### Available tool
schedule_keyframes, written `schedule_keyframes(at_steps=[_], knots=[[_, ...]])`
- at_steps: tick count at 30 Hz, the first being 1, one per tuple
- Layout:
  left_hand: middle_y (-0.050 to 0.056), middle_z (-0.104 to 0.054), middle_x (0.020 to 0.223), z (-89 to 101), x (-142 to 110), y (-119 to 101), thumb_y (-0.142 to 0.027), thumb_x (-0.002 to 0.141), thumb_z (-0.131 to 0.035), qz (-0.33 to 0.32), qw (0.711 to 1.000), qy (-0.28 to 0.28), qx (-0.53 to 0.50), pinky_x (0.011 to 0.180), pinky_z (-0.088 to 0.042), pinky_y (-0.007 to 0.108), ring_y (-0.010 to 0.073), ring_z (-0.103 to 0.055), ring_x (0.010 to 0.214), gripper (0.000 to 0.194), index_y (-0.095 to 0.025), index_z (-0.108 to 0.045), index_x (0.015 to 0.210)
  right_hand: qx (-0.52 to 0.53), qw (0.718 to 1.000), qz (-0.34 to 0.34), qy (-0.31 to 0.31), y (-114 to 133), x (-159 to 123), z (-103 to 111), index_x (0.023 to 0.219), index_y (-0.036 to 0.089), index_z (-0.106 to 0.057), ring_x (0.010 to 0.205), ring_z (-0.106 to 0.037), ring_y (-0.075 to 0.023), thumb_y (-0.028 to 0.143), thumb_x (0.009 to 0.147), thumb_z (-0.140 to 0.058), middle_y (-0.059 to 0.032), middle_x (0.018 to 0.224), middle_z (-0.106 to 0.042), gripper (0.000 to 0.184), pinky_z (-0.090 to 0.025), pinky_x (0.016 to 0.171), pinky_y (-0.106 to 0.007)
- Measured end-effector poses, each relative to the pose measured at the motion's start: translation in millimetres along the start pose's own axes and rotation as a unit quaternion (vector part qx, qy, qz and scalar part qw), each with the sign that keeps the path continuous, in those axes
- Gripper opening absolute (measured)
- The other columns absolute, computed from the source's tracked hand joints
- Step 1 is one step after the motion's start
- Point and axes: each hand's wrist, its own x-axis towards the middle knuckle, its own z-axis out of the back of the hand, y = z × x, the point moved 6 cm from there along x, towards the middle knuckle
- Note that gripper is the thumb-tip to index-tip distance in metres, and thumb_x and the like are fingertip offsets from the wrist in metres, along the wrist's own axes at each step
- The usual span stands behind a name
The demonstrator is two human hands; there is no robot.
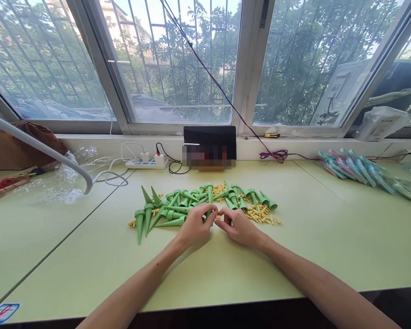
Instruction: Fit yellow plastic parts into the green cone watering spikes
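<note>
My left hand (199,223) and my right hand (240,225) meet fingertip to fingertip over the front of a pile. Between them is a small yellow plastic piece (218,217), which the closed fingers of both hands pinch; its exact shape is hidden. Green shows through the gap between my left thumb and finger, but I cannot tell whether that hand touches it. Around and behind my hands lie many green plastic spikes (139,226) with ribbed caps, pointing various ways. Loose yellow pieces (260,214) are heaped to the right and among the spikes.
On the pale green table (253,278), a dark-screened tablet (209,137) stands at the back. A power strip (147,163) with white cables sits left of it. Clear wrapping (70,176), wrapped items (356,167) and a red-blue cable coil (277,156) lie further out.
</note>
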Motion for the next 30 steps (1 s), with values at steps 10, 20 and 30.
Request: schedule_keyframes(at_steps=[10, 20, 30], knots=[[0.002, -0.068, 0.084, 0.0, -0.2, -0.3, -0.027, 0.094, -0.049, -0.002, 1.0, 0.001, 0.001, 0.057, -0.042, 0.021, 0.0128, -0.058, 0.073, 0.019, -0.019, -0.066, 0.091, -0.001, 1.0, 0.008, -0.002, 1.7, 0.3, 1.8, 0.08, 0.019, -0.057, 0.051, -0.039, -0.0099, 0.03, 0.095, -0.052, 0.0059, 0.056, -0.047, 0.02, -0.031, 0.053, -0.023], [0.003, -0.068, 0.086, 0.6, -0.3, -3.0, -0.028, 0.093, -0.049, -0.003, 1.0, 0.002, -0.001, 0.057, -0.044, 0.022, 0.0141, -0.06, 0.076, 0.02, -0.019, -0.066, 0.09, -0.01, 1.0, 0.003, 0.017, 1.4, -0.6, -0.2, 0.074, 0.019, -0.055, 0.052, -0.045, -0.01, 0.026, 0.09, -0.056, 0.0044, 0.057, -0.053, 0.018, -0.032, 0.053, -0.023], [0.002, -0.067, 0.083, -0.1, -0.2, -0.6, -0.027, 0.094, -0.049, -0.006, 1.0, 0.001, 0.008, 0.056, -0.042, 0.021, 0.0129, -0.058, 0.072, 0.02, -0.019, -0.066, 0.091, 0.01, 1.0, 0.003, -0.009, 1.7, 0.0, 3.2, 0.087, 0.018, -0.058, 0.052, -0.04, -0.0104, 0.027, 0.092, -0.055, 0.0064, 0.056, -0.046, 0.01, -0.031, 0.054, -0.023]])
